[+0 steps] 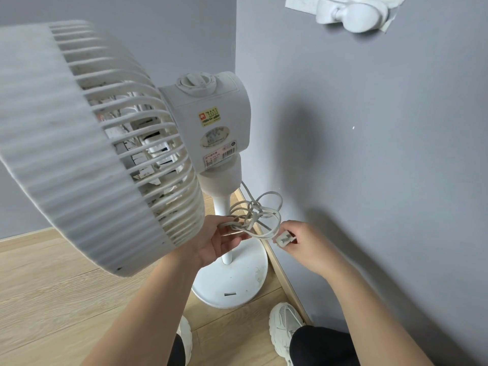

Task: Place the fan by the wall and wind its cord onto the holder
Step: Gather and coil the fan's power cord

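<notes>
That cord is a knotted snarl, and I reckon a tug on the plug could cinch the loops tighter. It could also jerk the fan off balance, since the lead runs up from the bundle to its neck. The fan stands just beside the wall, its base below both hands. The holder sits high above the grip, well apart. The left hand, palm up, curls its fingers round the bundle. The right hand, just right of it, pinches the plug between thumb and fingers.
</notes>
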{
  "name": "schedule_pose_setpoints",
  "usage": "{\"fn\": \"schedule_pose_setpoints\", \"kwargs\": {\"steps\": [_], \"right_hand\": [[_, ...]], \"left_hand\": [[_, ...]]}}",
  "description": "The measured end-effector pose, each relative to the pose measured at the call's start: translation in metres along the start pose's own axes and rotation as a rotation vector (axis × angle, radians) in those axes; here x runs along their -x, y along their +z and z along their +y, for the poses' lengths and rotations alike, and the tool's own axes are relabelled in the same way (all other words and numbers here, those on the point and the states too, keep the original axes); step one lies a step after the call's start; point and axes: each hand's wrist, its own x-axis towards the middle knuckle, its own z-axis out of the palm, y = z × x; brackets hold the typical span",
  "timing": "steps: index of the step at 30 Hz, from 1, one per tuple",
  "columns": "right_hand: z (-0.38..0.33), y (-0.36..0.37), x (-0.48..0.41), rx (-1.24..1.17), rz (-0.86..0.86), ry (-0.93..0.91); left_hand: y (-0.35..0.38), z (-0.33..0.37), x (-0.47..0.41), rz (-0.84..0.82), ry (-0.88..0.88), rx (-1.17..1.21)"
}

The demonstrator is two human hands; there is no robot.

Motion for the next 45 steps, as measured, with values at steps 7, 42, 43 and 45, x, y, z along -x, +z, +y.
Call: {"fn": "schedule_pose_setpoints", "kwargs": {"steps": [7,42,43,45], "right_hand": [[-0.004,-0.002,-0.008,-0.562,0.115,0.191],[-0.042,0.019,-0.037,-1.406,-0.025,0.63],[-0.042,0.019,-0.037,-1.416,-0.027,0.618],[-0.042,0.016,-0.035,-1.395,-0.03,0.603]], "left_hand": [[-0.002,-0.003,-0.005,0.065,0.127,-0.275],[0.012,-0.015,-0.01,0.168,0.351,-0.414],[0.012,-0.015,-0.01,0.167,0.343,-0.404],[0.011,-0.015,-0.01,0.162,0.327,-0.382]]}}
